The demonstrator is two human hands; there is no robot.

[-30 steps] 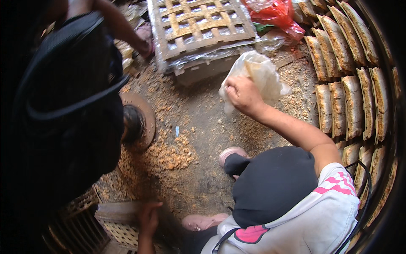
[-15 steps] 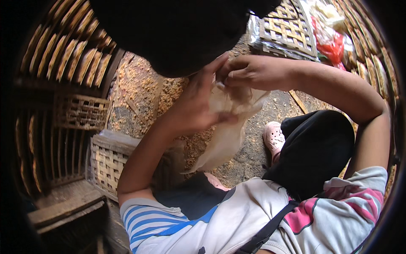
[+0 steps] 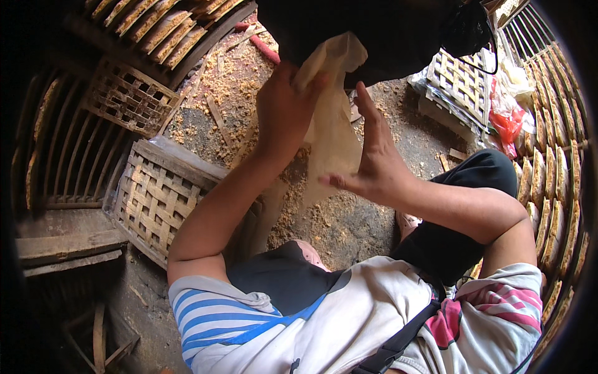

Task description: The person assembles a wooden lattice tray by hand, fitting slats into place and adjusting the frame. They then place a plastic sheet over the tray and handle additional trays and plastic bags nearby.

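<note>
I am holding a thin, pale sheet [image 3: 333,134] up above the ground. My left hand [image 3: 283,112] is pinching its top; my right hand [image 3: 374,165] is lying flat, fingers spread, against it. It looks light, floppy and tear-prone, so edges suit gripping best.

Woven tray [image 3: 156,199] left of the sheet [image 3: 333,131] — racks [image 3: 551,187] right.

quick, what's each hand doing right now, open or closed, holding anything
Left hand: closed on the upper part of the thin pale bag, holding it up.
Right hand: open, fingers stretched flat against the side of the bag, not gripping it.
</note>
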